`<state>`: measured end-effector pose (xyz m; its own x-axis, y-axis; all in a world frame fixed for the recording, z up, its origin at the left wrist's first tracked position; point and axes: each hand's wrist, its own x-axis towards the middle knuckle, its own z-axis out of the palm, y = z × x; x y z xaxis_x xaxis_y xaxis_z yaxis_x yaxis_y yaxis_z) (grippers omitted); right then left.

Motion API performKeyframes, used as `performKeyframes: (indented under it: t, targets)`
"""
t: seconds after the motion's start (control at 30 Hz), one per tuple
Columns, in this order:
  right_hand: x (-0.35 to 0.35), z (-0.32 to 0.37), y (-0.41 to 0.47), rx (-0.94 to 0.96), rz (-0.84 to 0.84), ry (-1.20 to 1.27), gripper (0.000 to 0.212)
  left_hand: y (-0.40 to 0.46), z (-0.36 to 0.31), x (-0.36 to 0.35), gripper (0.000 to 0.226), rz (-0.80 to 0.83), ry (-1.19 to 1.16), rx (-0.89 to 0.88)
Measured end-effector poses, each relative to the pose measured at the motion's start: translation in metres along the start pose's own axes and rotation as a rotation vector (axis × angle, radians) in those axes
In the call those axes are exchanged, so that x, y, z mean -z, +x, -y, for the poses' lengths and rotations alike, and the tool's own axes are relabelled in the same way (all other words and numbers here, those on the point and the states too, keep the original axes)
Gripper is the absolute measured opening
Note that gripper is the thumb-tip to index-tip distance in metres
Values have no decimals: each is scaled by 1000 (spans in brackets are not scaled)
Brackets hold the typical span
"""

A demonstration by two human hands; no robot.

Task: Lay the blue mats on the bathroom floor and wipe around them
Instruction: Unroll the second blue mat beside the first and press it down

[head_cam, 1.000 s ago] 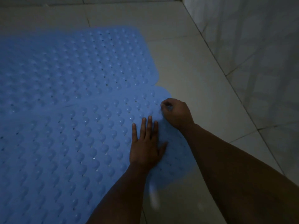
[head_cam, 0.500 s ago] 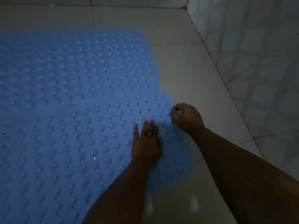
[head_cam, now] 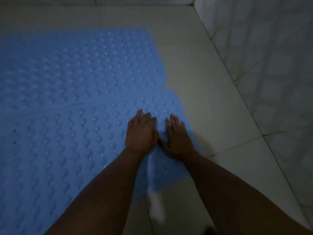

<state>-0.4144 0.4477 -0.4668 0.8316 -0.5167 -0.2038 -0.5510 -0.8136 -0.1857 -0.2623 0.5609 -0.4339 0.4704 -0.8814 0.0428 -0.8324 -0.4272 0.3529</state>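
Two blue bubble-textured mats lie flat on the pale tiled floor. The far mat point(head_cam: 81, 65) fills the upper left. The near mat point(head_cam: 50, 150) overlaps its lower edge and reaches further right. My left hand point(head_cam: 140, 133) rests palm down on the near mat close to its right end, fingers spread slightly. Right beside it, my right hand point(head_cam: 177, 138) also lies flat on the same mat near the right edge, thumb touching the left hand. Neither hand holds anything.
Bare floor tiles point(head_cam: 211, 102) run along the right of the mats up to a tiled wall point(head_cam: 271, 56) on the right. Another wall base point(head_cam: 135, 0) crosses the top. A bright reflection point(head_cam: 157, 206) shines on the tile by the near mat's edge.
My right hand has let go of the mat's right edge, opened, and moved left to lie flat beside the left hand. The left hand stayed pressed on the mat.
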Motion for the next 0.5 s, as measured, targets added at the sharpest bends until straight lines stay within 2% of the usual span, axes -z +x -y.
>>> performKeyframes:
  t: [0.2, 0.5]
  targets:
    - [-14, -2, -5, 32, -198, -2, 83, -14, 11, -20, 45, -35, 21, 5]
    - [-17, -7, -2, 24, -147, 31, 91, -6, 13, -17, 48, -70, 5, 25]
